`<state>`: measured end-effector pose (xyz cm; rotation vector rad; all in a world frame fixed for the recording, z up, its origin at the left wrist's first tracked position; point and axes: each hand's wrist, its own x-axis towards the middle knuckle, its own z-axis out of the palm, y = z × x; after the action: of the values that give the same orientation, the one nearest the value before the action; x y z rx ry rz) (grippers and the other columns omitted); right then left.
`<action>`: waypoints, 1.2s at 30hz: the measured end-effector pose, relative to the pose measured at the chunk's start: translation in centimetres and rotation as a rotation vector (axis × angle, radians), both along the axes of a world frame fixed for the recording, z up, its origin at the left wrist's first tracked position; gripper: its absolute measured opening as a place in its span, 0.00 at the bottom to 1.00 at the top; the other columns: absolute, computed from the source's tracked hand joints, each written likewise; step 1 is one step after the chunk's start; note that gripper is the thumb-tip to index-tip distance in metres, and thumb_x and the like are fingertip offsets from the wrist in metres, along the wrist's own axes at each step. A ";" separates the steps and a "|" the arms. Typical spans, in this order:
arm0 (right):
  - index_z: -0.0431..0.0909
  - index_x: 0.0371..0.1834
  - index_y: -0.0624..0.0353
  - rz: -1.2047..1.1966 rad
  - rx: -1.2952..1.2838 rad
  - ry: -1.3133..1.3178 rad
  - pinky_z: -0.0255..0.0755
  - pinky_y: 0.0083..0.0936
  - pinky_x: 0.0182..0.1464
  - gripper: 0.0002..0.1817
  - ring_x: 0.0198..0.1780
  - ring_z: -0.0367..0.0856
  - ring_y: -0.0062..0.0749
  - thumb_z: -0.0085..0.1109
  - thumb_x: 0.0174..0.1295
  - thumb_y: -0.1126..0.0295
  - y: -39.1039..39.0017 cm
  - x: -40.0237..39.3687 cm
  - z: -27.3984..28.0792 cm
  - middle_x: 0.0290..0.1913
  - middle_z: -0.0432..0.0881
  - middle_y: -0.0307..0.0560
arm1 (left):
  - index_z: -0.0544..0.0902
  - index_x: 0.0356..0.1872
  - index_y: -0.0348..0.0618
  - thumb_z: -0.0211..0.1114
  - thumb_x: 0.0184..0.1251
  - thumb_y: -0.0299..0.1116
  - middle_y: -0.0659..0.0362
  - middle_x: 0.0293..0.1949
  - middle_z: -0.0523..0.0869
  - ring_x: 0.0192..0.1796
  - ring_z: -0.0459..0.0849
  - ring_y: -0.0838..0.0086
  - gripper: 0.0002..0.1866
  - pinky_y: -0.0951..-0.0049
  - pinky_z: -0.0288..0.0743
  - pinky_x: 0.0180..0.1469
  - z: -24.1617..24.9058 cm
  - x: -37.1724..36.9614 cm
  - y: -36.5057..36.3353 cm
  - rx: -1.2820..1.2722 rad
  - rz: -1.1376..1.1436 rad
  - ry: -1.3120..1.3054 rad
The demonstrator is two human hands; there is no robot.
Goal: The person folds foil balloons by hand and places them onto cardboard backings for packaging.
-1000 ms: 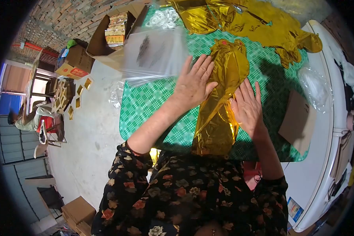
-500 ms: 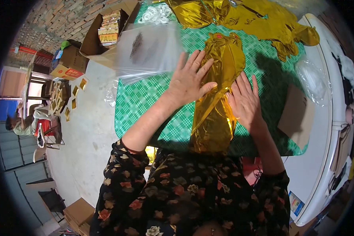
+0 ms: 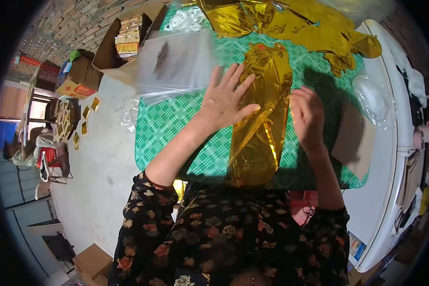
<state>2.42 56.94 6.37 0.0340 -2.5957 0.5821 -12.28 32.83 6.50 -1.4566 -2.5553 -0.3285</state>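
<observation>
A long gold foil piece (image 3: 260, 119), folded and creased, lies on the green checked tablecloth (image 3: 171, 128) and reaches the table's front edge. My left hand (image 3: 224, 100) rests flat with fingers spread, its thumb and fingertips on the foil's left side. At the foil's right edge is my right hand (image 3: 307, 114), its fingers curled together; whether they pinch the foil edge cannot be made out. More gold foil (image 3: 295, 24) lies crumpled along the back of the table.
Clear plastic sheets (image 3: 171, 62) lie at the back left, beside a cardboard box (image 3: 107, 52) of packets. A brown card (image 3: 353, 143) and a clear plastic bag (image 3: 374, 97) are at the right. A seated person (image 3: 21, 150) is far left.
My right hand has lifted off the foil to its right edge, and its fingers have curled in. The foil's right side now lies flatter. My left hand stays spread on the foil.
</observation>
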 end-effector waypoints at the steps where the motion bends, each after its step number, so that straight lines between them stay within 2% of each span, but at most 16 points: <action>1: 0.78 0.62 0.62 -0.017 -0.020 0.058 0.61 0.51 0.76 0.18 0.75 0.71 0.52 0.58 0.75 0.64 -0.1 -0.5 0.1 0.67 0.78 0.58 | 0.65 0.82 0.49 0.51 0.76 0.70 0.46 0.82 0.62 0.85 0.54 0.53 0.44 0.41 0.38 0.85 -0.1 0.0 0.0 0.001 0.002 0.003; 3: 0.79 0.60 0.62 -0.056 -0.061 0.176 0.65 0.49 0.74 0.17 0.72 0.74 0.53 0.60 0.74 0.64 -0.6 -1.7 0.8 0.65 0.80 0.55 | 0.65 0.82 0.49 0.51 0.76 0.70 0.46 0.82 0.62 0.85 0.54 0.53 0.44 0.41 0.37 0.85 -0.3 0.0 0.0 0.003 0.001 0.010; 6: 0.76 0.68 0.59 0.031 0.158 -0.010 0.58 0.51 0.79 0.21 0.77 0.68 0.50 0.56 0.76 0.61 -3.3 -4.5 3.0 0.71 0.76 0.54 | 0.64 0.82 0.49 0.51 0.76 0.69 0.46 0.82 0.62 0.85 0.55 0.52 0.44 0.41 0.38 0.85 -0.4 0.0 0.1 0.004 0.002 0.019; 9: 0.67 0.79 0.56 0.120 0.389 -0.139 0.45 0.53 0.84 0.29 0.84 0.56 0.46 0.46 0.81 0.54 -4.0 -6.6 0.8 0.81 0.65 0.52 | 0.64 0.82 0.49 0.50 0.76 0.69 0.46 0.82 0.62 0.85 0.56 0.51 0.44 0.41 0.39 0.85 -0.3 0.0 0.2 0.012 -0.001 0.029; 10: 0.55 0.86 0.53 0.083 0.406 -0.314 0.33 0.55 0.86 0.34 0.88 0.43 0.40 0.36 0.84 0.47 -4.0 -7.3 0.0 0.88 0.51 0.47 | 0.65 0.82 0.49 0.50 0.76 0.69 0.46 0.82 0.62 0.85 0.56 0.51 0.44 0.41 0.40 0.85 -0.3 -0.1 0.2 0.017 -0.001 0.042; 13: 0.52 0.87 0.51 0.038 0.454 -0.350 0.31 0.54 0.86 0.36 0.89 0.40 0.38 0.33 0.84 0.44 -2.1 -7.9 -0.7 0.89 0.48 0.44 | 0.65 0.82 0.49 0.50 0.77 0.70 0.46 0.82 0.63 0.85 0.56 0.51 0.44 0.41 0.41 0.84 -0.5 0.0 0.1 0.014 0.005 0.057; 17: 0.53 0.87 0.48 0.002 0.495 -0.327 0.32 0.55 0.86 0.35 0.89 0.42 0.36 0.35 0.83 0.44 -2.0 -7.9 -1.3 0.88 0.50 0.42 | 0.65 0.82 0.50 0.49 0.77 0.69 0.47 0.82 0.64 0.85 0.56 0.51 0.43 0.41 0.41 0.84 -0.6 0.0 0.1 0.027 -0.009 0.093; 22: 0.57 0.85 0.49 0.011 0.529 -0.261 0.33 0.55 0.86 0.33 0.88 0.45 0.36 0.38 0.82 0.48 -1.6 -7.9 -1.9 0.87 0.54 0.42 | 0.63 0.83 0.49 0.48 0.79 0.67 0.49 0.82 0.64 0.85 0.56 0.53 0.42 0.45 0.42 0.85 0.1 0.7 0.5 0.042 -0.091 0.123; 25: 0.58 0.85 0.48 0.010 0.524 -0.244 0.32 0.55 0.86 0.32 0.88 0.45 0.36 0.39 0.81 0.50 -1.6 -8.0 -2.0 0.87 0.54 0.41 | 0.61 0.83 0.48 0.47 0.80 0.66 0.48 0.81 0.64 0.85 0.57 0.54 0.42 0.48 0.44 0.86 -0.9 2.1 1.0 0.124 -0.134 -0.023; 26: 0.60 0.85 0.47 0.031 0.482 -0.174 0.33 0.55 0.85 0.32 0.88 0.47 0.35 0.41 0.81 0.52 -1.2 -8.0 -2.8 0.86 0.56 0.41 | 0.60 0.84 0.46 0.47 0.80 0.66 0.47 0.81 0.64 0.85 0.57 0.54 0.43 0.49 0.44 0.86 -1.0 2.6 0.7 0.122 -0.141 -0.057; 30: 0.62 0.84 0.46 -0.005 0.638 -0.168 0.36 0.54 0.83 0.30 0.86 0.50 0.34 0.41 0.82 0.51 -1.2 -8.0 -2.7 0.85 0.60 0.40 | 0.60 0.84 0.47 0.47 0.79 0.67 0.47 0.81 0.63 0.85 0.56 0.54 0.43 0.48 0.43 0.86 -0.4 3.1 0.1 0.077 -0.144 -0.024; 36: 0.62 0.83 0.47 0.018 0.590 -0.123 0.40 0.55 0.83 0.31 0.85 0.52 0.34 0.41 0.82 0.48 -1.0 -8.3 -3.0 0.85 0.60 0.41 | 0.61 0.83 0.47 0.48 0.79 0.67 0.47 0.83 0.61 0.86 0.54 0.54 0.43 0.48 0.42 0.86 0.3 6.0 -2.6 -0.034 -0.188 -0.108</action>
<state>-5.84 55.92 3.38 0.2184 -2.7949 -0.1976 -6.31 30.25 6.78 -1.7422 -2.5210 -0.4021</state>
